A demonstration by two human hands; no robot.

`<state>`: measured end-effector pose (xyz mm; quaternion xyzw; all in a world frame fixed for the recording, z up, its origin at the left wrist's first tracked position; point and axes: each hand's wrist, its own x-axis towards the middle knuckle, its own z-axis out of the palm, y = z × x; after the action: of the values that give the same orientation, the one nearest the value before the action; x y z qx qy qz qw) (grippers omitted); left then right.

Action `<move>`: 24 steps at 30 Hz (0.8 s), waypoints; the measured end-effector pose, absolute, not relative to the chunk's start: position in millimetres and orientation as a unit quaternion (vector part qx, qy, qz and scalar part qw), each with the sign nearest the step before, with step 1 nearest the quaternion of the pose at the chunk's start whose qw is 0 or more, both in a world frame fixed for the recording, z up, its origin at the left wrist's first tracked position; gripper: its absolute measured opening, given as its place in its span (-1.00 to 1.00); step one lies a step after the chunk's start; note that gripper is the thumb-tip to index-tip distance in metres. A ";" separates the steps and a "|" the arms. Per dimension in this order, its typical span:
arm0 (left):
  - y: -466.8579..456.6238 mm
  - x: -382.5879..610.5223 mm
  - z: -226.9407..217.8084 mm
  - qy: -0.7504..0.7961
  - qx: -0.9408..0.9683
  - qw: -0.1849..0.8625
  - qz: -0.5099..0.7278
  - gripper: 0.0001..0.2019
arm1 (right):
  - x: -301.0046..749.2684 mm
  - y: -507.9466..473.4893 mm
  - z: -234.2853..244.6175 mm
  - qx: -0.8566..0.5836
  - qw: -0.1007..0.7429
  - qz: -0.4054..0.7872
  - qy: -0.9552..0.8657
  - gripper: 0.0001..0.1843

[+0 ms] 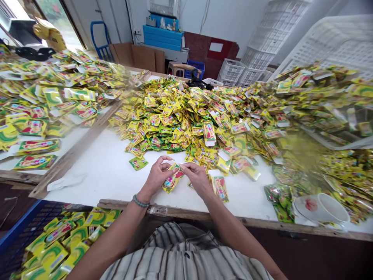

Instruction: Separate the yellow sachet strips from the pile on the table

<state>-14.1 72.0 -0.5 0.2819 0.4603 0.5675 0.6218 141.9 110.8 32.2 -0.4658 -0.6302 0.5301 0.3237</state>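
My left hand [157,175] and my right hand [196,177] meet over the white table [107,167] near its front edge. Both pinch the same small yellow packet [173,179] with red and green print, the left from its left side, the right at its top right corner. Another packet of the same kind [220,187] lies flat just right of my right hand. A single packet [138,163] lies left of my left hand. A big heap of the same yellow packets [186,116] covers the table behind my hands.
More packets pile up on the left table [43,101] and on the right side [323,97]. A blue crate [17,237] with packets stands on the floor at lower left. A white cup [323,210] lies at the right front edge. White baskets [329,42] stand behind.
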 end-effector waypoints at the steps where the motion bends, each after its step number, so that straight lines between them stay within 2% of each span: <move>1: 72.3 -13.8 -0.7 0.462 0.285 0.620 0.566 -0.44 | 140.9 110.8 31.3 -0.475 0.323 0.541 -0.615 -0.79; 7: 72.1 -13.3 1.2 0.466 0.298 0.627 0.549 -0.47 | 139.9 116.0 27.4 -0.488 0.354 0.646 -0.468 -0.75; 11: 71.7 -13.9 1.8 0.463 0.313 0.618 0.553 -0.47 | 146.1 118.2 32.0 -0.468 0.323 0.661 -0.490 -0.76; 15: 72.9 -13.6 0.3 0.463 0.287 0.620 0.565 -0.47 | 151.6 111.6 34.7 -0.486 0.298 0.615 -0.544 -0.67; 24: 70.7 -14.8 7.1 0.441 0.255 0.651 0.562 -0.42 | 144.2 78.3 26.7 -0.473 0.347 0.402 -0.702 -0.64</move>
<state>-14.8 70.7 7.1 0.2555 0.4410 0.5623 0.6512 144.2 78.3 26.7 -0.4734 -0.7024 0.4024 0.3472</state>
